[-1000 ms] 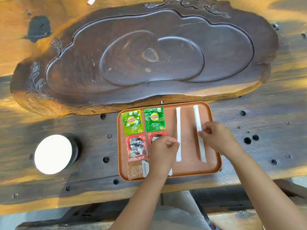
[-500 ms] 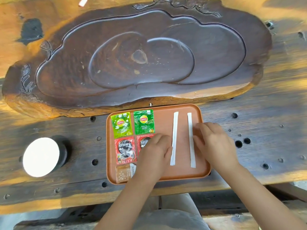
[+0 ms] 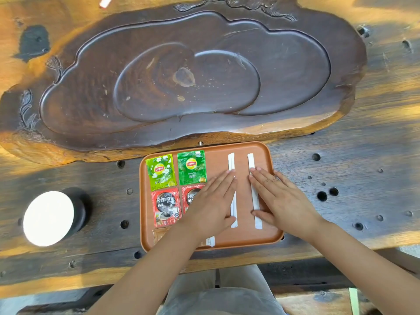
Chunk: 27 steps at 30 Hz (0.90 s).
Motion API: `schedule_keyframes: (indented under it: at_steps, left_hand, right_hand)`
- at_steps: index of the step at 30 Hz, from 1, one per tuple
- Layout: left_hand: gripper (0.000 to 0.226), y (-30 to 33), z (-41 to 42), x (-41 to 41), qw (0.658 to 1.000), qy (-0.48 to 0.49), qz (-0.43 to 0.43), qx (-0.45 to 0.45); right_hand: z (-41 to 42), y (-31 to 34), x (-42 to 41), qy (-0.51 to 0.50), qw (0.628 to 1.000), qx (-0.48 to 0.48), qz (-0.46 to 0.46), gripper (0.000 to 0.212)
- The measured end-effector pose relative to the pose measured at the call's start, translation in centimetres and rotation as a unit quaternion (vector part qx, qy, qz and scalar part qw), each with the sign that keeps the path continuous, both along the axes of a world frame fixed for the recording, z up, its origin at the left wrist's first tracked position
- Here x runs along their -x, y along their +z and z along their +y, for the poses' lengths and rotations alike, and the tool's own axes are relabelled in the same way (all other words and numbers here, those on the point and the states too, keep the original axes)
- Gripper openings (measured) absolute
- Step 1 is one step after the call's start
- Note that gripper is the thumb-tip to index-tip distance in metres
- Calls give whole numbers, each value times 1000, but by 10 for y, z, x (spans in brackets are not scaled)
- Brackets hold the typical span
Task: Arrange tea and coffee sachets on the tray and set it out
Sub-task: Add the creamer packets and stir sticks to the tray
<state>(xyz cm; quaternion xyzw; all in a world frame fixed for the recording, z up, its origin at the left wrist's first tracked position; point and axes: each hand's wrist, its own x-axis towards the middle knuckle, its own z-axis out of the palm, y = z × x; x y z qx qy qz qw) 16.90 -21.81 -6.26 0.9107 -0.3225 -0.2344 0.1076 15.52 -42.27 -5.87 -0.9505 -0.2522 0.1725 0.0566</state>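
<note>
An orange-brown tray (image 3: 268, 155) lies on the wooden table near its front edge. Two green Lipton tea sachets (image 3: 161, 170) (image 3: 192, 167) sit side by side at its top left. Below them are two red Nescafe sachets (image 3: 166, 206) (image 3: 190, 196), the right one partly under my left hand. A brown sachet (image 3: 159, 235) lies at the bottom left. Two long white stick sachets (image 3: 231, 159) (image 3: 251, 160) run lengthwise on the tray's right half. My left hand (image 3: 213, 201) lies flat, fingers straight, against the left stick. My right hand (image 3: 279, 198) lies flat against the right stick.
A large dark carved wooden tea board (image 3: 181, 76) fills the table behind the tray. A black round object with a white top (image 3: 48, 218) stands at the left. The tabletop has several drilled holes (image 3: 321, 196). A small white piece (image 3: 105, 1) lies at the far top.
Both hands have gone from pinching the white sticks to lying flat and open beside them. The sticks now lie straighter and parallel.
</note>
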Motion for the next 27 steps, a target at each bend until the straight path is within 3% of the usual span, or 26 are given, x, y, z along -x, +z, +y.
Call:
schedule_keyframes:
  at_steps: [20,24,27]
  left_hand:
    - [85,3,6,12,999,44,4,20]
    - [71,16,13,14,994,84,-33,67]
    - [49,26,35,16,970,202,-85,103]
  right_hand:
    - [1,2,3,1,1000,-29,-2,76]
    - [1,5,8,-86,992,-93,-21,63]
    - [1,6,11,-216,967,-132,-29,51]
